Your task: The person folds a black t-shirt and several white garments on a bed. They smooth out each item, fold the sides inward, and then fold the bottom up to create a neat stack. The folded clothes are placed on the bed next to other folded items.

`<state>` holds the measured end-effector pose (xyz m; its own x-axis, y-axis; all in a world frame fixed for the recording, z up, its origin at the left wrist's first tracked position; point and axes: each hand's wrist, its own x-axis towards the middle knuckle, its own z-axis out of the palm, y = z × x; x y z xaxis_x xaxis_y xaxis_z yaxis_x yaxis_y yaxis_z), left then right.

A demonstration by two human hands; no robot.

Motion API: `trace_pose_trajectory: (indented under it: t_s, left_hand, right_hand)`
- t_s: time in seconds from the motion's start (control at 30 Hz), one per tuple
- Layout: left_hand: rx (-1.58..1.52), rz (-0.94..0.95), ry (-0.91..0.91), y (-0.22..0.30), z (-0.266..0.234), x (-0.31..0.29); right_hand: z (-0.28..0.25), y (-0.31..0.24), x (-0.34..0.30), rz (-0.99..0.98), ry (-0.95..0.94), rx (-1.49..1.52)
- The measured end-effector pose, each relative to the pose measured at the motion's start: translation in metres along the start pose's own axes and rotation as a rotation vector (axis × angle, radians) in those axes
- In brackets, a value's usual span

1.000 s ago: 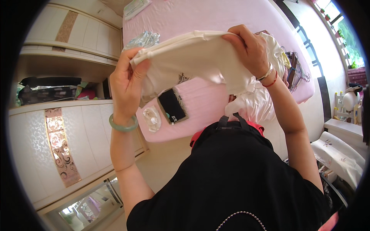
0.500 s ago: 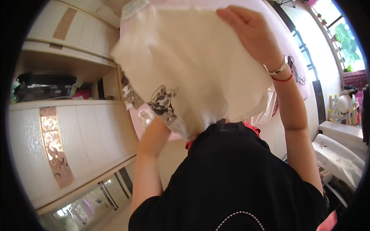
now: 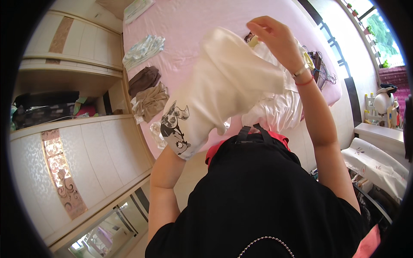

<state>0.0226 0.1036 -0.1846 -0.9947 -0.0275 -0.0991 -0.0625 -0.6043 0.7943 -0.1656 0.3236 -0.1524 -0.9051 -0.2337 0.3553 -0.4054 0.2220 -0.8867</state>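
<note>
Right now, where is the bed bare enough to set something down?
The pink sheet beyond the white garment, right of the bluish bundle, is bare. Crowded: the left edge with brown clothes, the right with white clothes.

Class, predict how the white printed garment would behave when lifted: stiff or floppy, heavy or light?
The white printed garment is probably floppy, since it bends into soft curves and folds. It is likely light for its size, as it looks thin.
</note>
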Motion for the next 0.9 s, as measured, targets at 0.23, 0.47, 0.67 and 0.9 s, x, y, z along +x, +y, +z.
trace_pose_trajectory:
  t_s: [0.23, 0.47, 0.67, 0.9]
  left_hand:
    - [-0.019, -0.016, 0.0, -0.003, -0.004, 0.003]
    - [-0.079, -0.038, -0.004, -0.014, -0.005, 0.008]
    - [-0.151, -0.038, 0.015, -0.014, -0.006, 0.011]
    - [-0.307, -0.094, -0.038, -0.031, -0.015, 0.022]
  right_hand:
    - [-0.02, -0.01, -0.035, 0.347, -0.392, 0.111]
    - [-0.039, 0.004, -0.041, 0.011, -0.089, -0.081]
    - [-0.027, -0.058, -0.067, 0.075, -0.063, 0.054]
    - [0.008, -0.038, -0.089, 0.555, -0.47, 0.431]
